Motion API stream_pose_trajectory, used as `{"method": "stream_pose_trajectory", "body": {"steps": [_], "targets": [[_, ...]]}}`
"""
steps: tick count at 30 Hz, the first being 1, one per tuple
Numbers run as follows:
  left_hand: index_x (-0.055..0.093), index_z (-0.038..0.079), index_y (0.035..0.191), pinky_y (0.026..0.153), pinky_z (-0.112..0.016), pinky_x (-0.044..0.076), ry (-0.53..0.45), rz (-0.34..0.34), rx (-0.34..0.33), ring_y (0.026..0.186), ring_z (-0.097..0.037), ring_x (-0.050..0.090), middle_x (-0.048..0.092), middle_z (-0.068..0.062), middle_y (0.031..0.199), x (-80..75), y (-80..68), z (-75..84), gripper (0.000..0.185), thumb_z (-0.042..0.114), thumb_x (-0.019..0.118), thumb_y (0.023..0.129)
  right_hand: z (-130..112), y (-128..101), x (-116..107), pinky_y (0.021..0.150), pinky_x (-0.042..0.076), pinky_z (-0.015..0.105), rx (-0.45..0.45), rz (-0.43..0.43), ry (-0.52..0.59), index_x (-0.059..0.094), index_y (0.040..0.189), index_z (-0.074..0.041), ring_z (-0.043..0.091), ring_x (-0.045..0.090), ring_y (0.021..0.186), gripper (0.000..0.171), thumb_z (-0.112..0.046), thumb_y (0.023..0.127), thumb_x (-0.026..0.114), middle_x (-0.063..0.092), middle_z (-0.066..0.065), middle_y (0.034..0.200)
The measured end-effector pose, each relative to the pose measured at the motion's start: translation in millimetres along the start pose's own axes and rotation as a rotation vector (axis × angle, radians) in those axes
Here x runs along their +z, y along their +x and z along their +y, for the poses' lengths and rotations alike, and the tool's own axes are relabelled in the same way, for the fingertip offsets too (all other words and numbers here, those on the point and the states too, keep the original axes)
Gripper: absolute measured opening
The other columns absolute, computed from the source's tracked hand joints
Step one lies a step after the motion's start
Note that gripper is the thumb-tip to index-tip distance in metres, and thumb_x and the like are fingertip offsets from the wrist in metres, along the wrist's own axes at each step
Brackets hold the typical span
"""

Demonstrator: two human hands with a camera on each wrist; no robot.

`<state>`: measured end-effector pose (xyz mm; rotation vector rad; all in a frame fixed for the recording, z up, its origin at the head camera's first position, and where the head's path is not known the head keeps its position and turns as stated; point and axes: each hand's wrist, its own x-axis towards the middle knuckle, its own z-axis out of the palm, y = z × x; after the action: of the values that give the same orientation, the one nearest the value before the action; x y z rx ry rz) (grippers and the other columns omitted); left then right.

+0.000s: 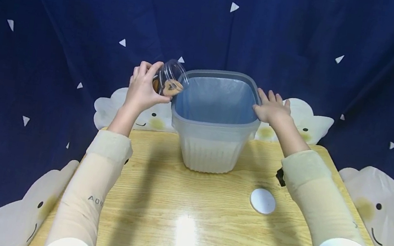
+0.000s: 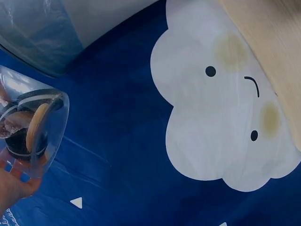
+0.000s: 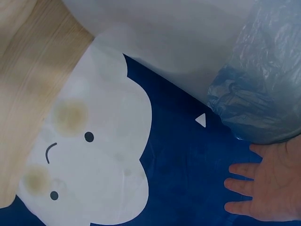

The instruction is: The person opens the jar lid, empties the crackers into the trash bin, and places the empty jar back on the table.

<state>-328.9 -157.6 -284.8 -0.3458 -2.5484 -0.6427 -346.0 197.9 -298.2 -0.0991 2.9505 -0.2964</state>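
Up at centre frame: left hand (image 1: 143, 89) clenched around a clear jar (image 1: 171, 78) of cookies (image 2: 35, 125), tipped over the bin (image 1: 212, 135) rim. Right hand (image 1: 272, 107), fingers straight, pressed flat against the bin's right edge, gripping nothing.

You are looking at very little writing here. On the dark blue backdrop cloth (image 1: 211, 24), near its top edge and left of centre, white cursive lettering is showing that seems to be reading "sweet" (its upper part is being cut off by the frame, so you cannot be sure of it). On your left sleeve (image 1: 90, 192), small dark capitals are showing as "AOU", with the rest of the word curving out of sight round the arm. Both wrist views are showing no lettering or numbers that you can read.
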Motion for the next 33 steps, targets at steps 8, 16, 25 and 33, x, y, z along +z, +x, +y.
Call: {"method": "stream_pose_trajectory", "body": {"steps": [8,16,25,33], "targets": [[0.041,0.018,0.135,0.093,-0.049,0.032,0.035,-0.019,0.045,0.113,-0.031,0.034,0.039,-0.013,0.120,-0.1,4.7,6.4,0.090,0.031,0.085,0.057,0,1,1,0.104,-0.008,0.061,-0.005,0.002,-0.011,-0.005,0.147,-0.014,0.043,-0.005,0.135,0.063,-0.038,0.097,0.026,-0.004,0.024,0.150],[0.040,0.017,0.135,0.096,-0.050,0.031,0.095,-0.047,0.082,0.115,-0.033,0.034,0.039,-0.013,0.119,2.4,8.1,11.6,0.091,0.033,0.084,0.057,0,0,2,0.105,-0.007,0.061,-0.003,0.006,-0.008,-0.004,0.147,-0.014,0.044,-0.006,0.135,0.063,-0.038,0.097,0.027,-0.003,0.024,0.150],[0.038,0.017,0.136,0.100,-0.051,0.027,0.156,-0.076,0.103,0.114,-0.033,0.034,0.039,-0.013,0.121,5.1,12.3,17.7,0.091,0.034,0.083,0.059,1,1,3,0.105,-0.006,0.061,0.003,0.010,-0.008,-0.004,0.147,-0.014,0.044,-0.005,0.135,0.063,-0.038,0.097,0.026,-0.003,0.024,0.150],[0.036,0.019,0.139,0.100,-0.050,0.026,0.213,-0.110,0.129,0.115,-0.033,0.032,0.037,-0.013,0.123,7.3,15.7,21.6,0.092,0.035,0.083,0.061,2,0,2,0.105,-0.006,0.061,0.002,0.015,-0.006,-0.003,0.147,-0.014,0.044,-0.005,0.135,0.063,-0.037,0.097,0.027,-0.002,0.025,0.149]]}}
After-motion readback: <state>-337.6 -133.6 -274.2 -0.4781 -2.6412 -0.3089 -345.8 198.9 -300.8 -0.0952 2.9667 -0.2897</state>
